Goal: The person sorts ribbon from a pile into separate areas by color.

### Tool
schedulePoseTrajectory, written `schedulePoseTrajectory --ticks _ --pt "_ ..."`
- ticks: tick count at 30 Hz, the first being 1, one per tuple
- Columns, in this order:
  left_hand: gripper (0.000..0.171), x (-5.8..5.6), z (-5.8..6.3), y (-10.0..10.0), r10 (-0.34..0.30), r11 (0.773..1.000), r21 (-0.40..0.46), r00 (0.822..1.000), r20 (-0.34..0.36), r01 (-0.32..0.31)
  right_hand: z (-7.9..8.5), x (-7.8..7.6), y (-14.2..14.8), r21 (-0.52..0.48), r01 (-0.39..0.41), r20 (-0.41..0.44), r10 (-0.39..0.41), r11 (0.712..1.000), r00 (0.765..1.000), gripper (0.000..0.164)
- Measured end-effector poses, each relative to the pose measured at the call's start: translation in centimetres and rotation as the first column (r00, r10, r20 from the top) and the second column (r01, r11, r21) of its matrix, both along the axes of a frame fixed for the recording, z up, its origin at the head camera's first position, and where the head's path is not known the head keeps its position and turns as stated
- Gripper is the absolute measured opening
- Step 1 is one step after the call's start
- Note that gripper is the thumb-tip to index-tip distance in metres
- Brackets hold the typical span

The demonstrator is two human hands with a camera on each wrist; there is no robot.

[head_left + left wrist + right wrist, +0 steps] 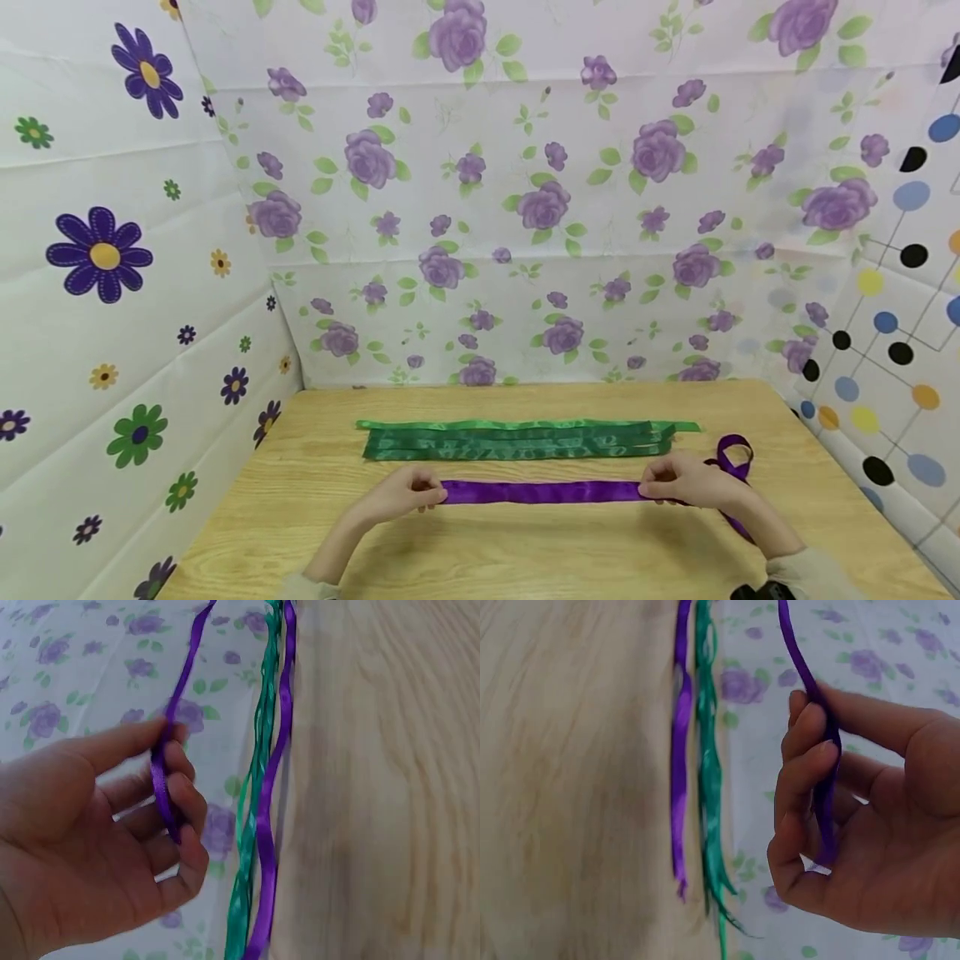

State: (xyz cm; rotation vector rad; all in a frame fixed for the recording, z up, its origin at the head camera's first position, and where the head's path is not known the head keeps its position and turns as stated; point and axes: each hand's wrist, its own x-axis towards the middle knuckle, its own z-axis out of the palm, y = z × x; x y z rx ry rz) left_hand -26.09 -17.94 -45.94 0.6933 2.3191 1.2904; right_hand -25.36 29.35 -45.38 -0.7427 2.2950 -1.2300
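A purple ribbon (540, 492) stretches level between two hands in the head view. My left hand (401, 494) pinches its left end between thumb and fingertips; the left wrist view shows that short end (160, 784) along the curled fingers. At the other side my right hand (690, 481) pinches the ribbon, and in the right wrist view its tail (823, 802) passes down past the fingers. Behind the ribbon lie dark green ribbons (510, 443) side by side, with a bright green ribbon (480, 425) beyond them. Both wrist views show a purple strip (266, 825) lying beside the green ones.
A loose loop of purple ribbon (735, 454) lies right of the right hand, partly behind the forearm. The wooden table (300, 467) meets a flowered cloth (525, 333) at the back, with patterned cloth walls left and right.
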Motion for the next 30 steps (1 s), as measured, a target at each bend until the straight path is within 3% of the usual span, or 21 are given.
schedulePoseTrajectory --ticks 4,8,11,16,18,22,30 --pt "0.019 0.3 -0.8 -1.1 0.059 0.997 -0.046 0.998 -0.038 -0.061 -1.7 -0.8 0.6 0.012 0.033 0.039 -0.033 0.999 0.999 0.023" --pt "0.014 0.7 -1.4 -1.7 0.167 0.978 -0.113 0.984 -0.061 -0.173 -3.0 -1.1 0.6 0.031 0.097 0.078 -0.099 0.995 0.992 0.02" --pt "0.017 0.9 -1.5 -1.8 0.288 0.938 -0.174 0.953 -0.096 -0.301 -3.5 -0.9 0.3 0.073 0.158 0.048 -0.162 0.985 0.986 0.022" --pt "0.024 1.0 -1.8 -1.8 0.443 0.852 -0.215 0.876 -0.19 -0.477 -3.6 -0.7 -0.2 0.173 0.272 -0.052 -0.267 0.947 0.962 0.035" --pt "0.024 0.9 -2.0 -1.8 0.464 0.836 -0.215 0.86 -0.214 -0.505 -3.7 -0.6 -0.4 0.194 0.298 -0.068 -0.29 0.935 0.955 0.036" --pt "0.024 0.5 -2.5 -1.9 0.48 0.821 -0.218 0.844 -0.24 -0.528 -3.8 -0.6 -0.8 0.234 0.334 -0.102 -0.319 0.913 0.942 0.038" --pt "0.047 -0.4 -3.0 -1.9 0.525 0.773 -0.25 0.809 -0.263 -0.583 -4.4 -0.9 -1.6 0.307 0.473 -0.251 -0.409 0.826 0.877 0.042"
